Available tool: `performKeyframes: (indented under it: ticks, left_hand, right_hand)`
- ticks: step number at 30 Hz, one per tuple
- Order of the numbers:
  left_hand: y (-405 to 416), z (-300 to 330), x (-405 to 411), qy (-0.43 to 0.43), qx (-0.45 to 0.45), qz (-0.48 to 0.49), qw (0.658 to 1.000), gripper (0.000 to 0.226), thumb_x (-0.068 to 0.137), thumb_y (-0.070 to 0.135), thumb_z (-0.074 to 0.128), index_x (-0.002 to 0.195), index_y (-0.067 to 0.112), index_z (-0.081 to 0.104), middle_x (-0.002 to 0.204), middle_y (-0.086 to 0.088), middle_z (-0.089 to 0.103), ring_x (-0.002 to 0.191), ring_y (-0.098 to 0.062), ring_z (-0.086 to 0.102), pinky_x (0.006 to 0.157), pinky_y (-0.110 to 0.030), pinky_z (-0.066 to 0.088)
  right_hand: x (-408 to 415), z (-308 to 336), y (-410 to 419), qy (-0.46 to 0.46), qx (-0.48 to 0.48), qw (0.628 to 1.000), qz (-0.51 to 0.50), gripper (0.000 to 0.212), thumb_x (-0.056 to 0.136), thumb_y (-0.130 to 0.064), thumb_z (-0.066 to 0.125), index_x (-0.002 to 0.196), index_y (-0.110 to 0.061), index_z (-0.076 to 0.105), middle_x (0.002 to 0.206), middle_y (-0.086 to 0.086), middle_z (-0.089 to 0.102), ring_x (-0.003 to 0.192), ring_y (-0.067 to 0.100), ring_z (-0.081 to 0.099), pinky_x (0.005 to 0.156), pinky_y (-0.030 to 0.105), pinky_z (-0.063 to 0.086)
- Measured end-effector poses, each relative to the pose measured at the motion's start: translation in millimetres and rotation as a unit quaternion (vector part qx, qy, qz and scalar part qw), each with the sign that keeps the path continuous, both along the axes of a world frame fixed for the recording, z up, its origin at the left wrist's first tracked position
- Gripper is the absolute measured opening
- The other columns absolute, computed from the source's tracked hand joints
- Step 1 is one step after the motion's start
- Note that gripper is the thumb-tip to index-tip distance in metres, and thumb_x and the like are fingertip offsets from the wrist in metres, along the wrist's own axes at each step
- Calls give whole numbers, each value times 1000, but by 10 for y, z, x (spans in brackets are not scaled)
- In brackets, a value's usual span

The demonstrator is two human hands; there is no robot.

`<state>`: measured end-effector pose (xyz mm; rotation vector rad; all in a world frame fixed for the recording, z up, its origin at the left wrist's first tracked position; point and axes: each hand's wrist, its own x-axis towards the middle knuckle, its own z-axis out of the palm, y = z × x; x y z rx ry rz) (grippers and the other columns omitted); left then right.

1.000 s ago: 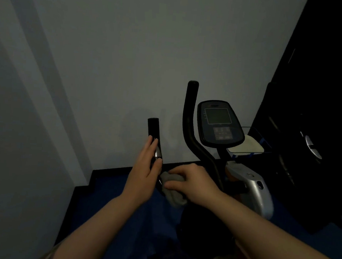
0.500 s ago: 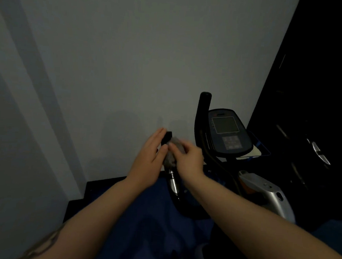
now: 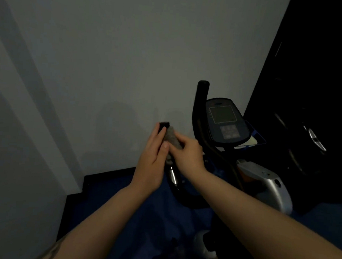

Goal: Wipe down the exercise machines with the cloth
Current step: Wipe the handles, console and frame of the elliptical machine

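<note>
- Left hand (image 3: 153, 158) laid against the left handlebar (image 3: 164, 127) of the exercise bike (image 3: 263, 180), fingers fairly straight, thumb on the near side; grip loose, not plainly closed.
- Right hand (image 3: 187, 153) pinching the grey cloth (image 3: 171, 138), bunched round that handlebar just below its black tip.
- Chrome section of the bar showing below the cloth.
- Right handlebar (image 3: 201, 103) upright, right of the cloth.
- Console (image 3: 225, 122) right of that bar; screen dark, button lettering too blurred to read.
</note>
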<state>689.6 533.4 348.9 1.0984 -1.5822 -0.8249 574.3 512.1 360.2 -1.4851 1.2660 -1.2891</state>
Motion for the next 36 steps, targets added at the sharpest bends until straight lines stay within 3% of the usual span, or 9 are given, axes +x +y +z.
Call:
performKeyframes:
  ticks: [7, 12, 14, 18, 22, 26, 30, 32, 36]
  left_hand:
    - [358, -304, -439, -83, -20, 23, 996, 55, 97, 52, 28, 148, 31, 24, 159, 15, 10, 143, 8, 3, 122, -36, 4]
    - [508, -263, -588, -54, 4, 73, 996, 43, 104, 37, 35, 145, 26, 33, 152, 17, 24, 136, 17, 12, 122, -40, 9]
    - [573, -218, -630, -30, 19, 92, 995, 42, 103, 29, 37, 145, 23, 37, 151, 16, 27, 137, 12, 16, 122, -40, 12]
    - [766, -209, -813, -16, 25, 124, 992, 38, 102, 29, 38, 141, 27, 40, 150, 13, 32, 140, -1, 26, 121, -40, 18]
    - [927, -160, -1054, -20, 28, 102, 994, 38, 100, 20, 47, 135, 32, 44, 148, 11, 39, 135, 1, 33, 114, -24, 27]
    - [1038, -70, -1217, -48, 12, 103, 993, 34, 98, 14, 51, 125, 33, 54, 128, 18, 54, 116, 14, 45, 97, -4, 34]
    - [1125, -94, -1326, -137, -2, 160, 978, 32, 98, 15, 49, 126, 28, 58, 122, 16, 57, 114, 0, 50, 95, -22, 43]
    - [1163, -108, -1351, -137, -17, 193, 971, 30, 97, 13, 50, 123, 24, 60, 116, 14, 58, 110, -6, 53, 90, -27, 45]
    - [1254, -148, -1380, -154, -60, 218, 962, 23, 94, 8, 54, 108, 21, 66, 103, 12, 62, 98, -6, 57, 81, -25, 47]
  right_hand:
    - [-691, -132, 432, 286, 1, 940, 184, 21, 86, -21, 70, 106, -13, 74, 82, -15, 67, 75, -14, 58, 66, 4, 41]
    - [-1260, 111, 436, 573, -115, 746, 319, 27, 87, -37, 66, 109, -23, 69, 113, -7, 66, 99, 11, 60, 83, 35, 49]
    - [-1415, 136, 440, 601, -145, 723, 310, 31, 88, -35, 63, 116, -22, 67, 119, -5, 64, 109, 16, 58, 87, 38, 48]
    - [-1434, 6, 557, 582, -190, 743, 269, 35, 90, -35, 61, 123, -24, 64, 120, -3, 64, 109, 19, 58, 84, 38, 49]
    - [-1488, 84, 523, 561, -146, 760, 294, 34, 90, -33, 63, 123, -25, 64, 116, 0, 65, 105, 20, 60, 86, 40, 49]
    - [-1777, 321, 539, 450, -83, 841, 288, 33, 86, -28, 70, 119, -27, 67, 109, -6, 69, 100, 7, 61, 87, 28, 50]
    - [-2046, 371, 491, 246, -97, 960, 88, 32, 82, -27, 75, 113, -25, 71, 103, -8, 71, 94, 3, 63, 88, 25, 53]
    - [-1984, 258, 469, 205, -98, 974, 20, 29, 80, -28, 77, 108, -23, 73, 96, -11, 69, 87, 0, 62, 82, 18, 51]
    - [-1782, -224, 609, 204, -78, 976, -19, 23, 82, -32, 74, 104, -25, 74, 96, -3, 63, 89, 14, 60, 80, 31, 50]
